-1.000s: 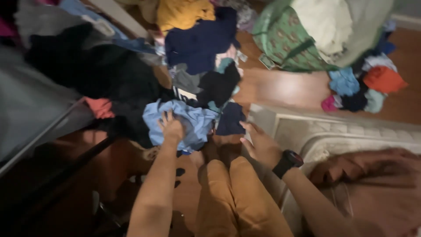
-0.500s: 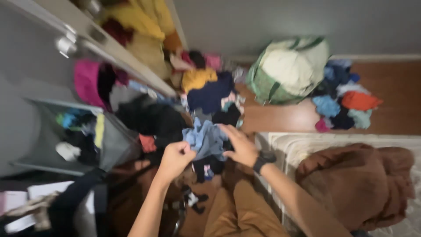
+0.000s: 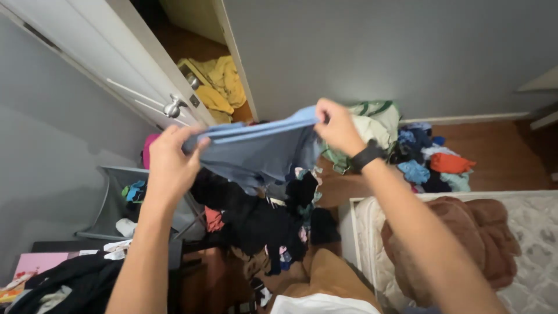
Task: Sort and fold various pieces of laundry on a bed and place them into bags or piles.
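Blue garment (image 3: 256, 152) lifted mid-frame, stretched by its top edge: my left hand (image 3: 168, 160) and right hand (image 3: 337, 129) each pinch a corner. Not folded yet; clothes pile (image 3: 261, 221) below remains unsorted.

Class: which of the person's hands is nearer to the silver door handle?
Left. The left hand grips the blue garment just below the door handle; the right hand holds the garment's far end, well away.

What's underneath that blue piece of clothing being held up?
Below the blue garment, stretched between the left hand and right hand, lies a heap of dark clothes on the floor. The garment covers the heap's top.
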